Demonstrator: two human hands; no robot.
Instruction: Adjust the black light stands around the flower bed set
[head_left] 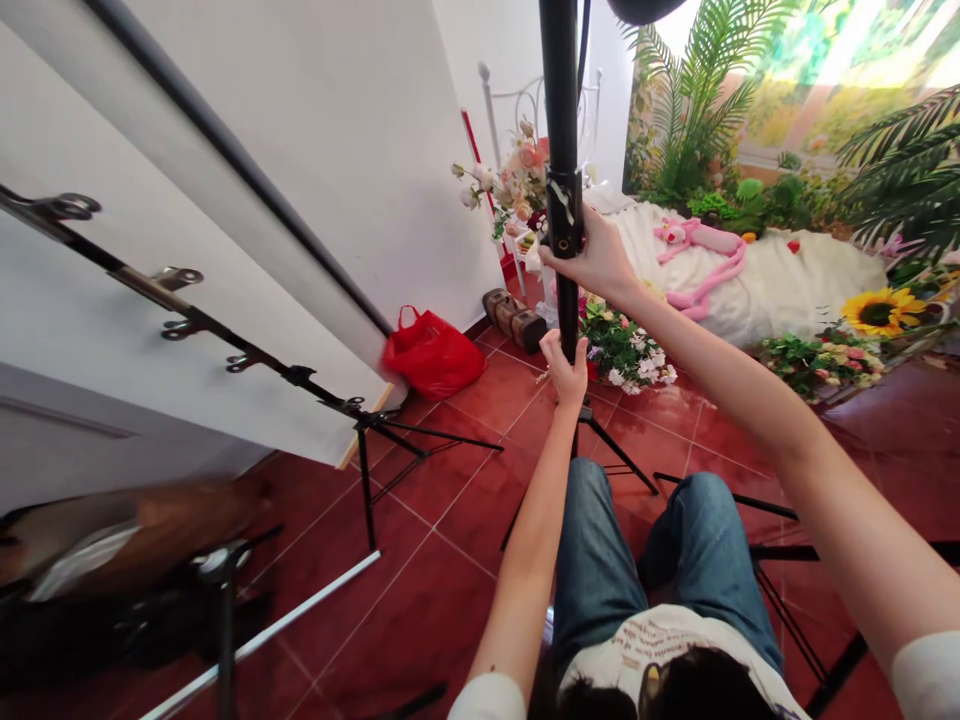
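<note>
A black upright stand pole (561,90) rises in front of me, its tripod legs spread on the floor. Lower down, my left hand (566,368) is wrapped round the pole. Higher up, my right hand (596,255) grips it at the collar, just under the wider section, with the thumb across the front. Part of a dark round object shows at the top edge beside the pole. Flowers stand behind the pole.
A red bag (435,352) lies by the wall. On the left stands another stand with clips (180,290); a white rod (262,635) is on the tiles. Stand legs cross the floor at right. Behind are a draped bed (802,280), a pink plush toy (709,245) and a sunflower (881,312).
</note>
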